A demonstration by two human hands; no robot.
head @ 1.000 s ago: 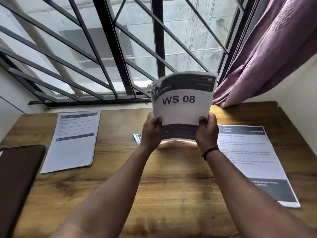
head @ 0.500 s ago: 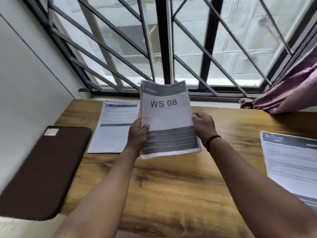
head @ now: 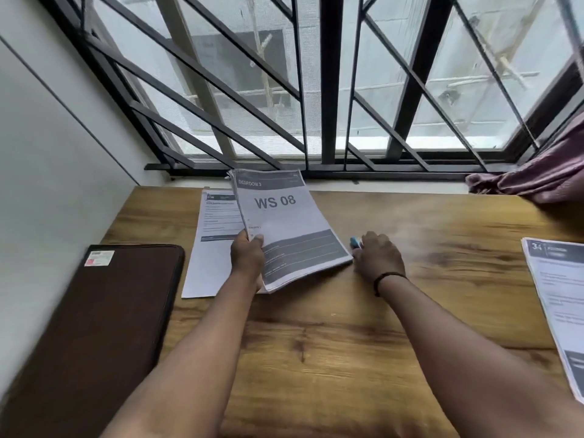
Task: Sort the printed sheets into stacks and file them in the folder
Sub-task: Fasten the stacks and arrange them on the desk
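Lying at the far left, the dark brown folder (head: 104, 327) is closed flat along the wooden table's (head: 331, 343) left edge, close to the white wall; what it holds cannot be seen. Just to its right a single printed sheet (head: 205, 248) lies flat, its far end near the window sill. The left hand (head: 248, 256) grips the left edge of a thick stack of sheets (head: 284, 229) headed "BEDROOM 3 / WS 08", thumb on top and fingers curled beneath; the stack is tilted, overlapping the single sheet's right side, its near corner low over the wood. Right of the stack, the right hand (head: 377, 256) rests knuckles-up on the table, fingers curled over a small blue object (head: 355, 241); whether it is truly gripped I cannot tell. A black band circles that wrist. Bare wood stretches beyond the hand to another printed stack (head: 559, 298) headed "34", which reaches the table's right edge. A mauve curtain (head: 537, 181) bunches at the far right corner.
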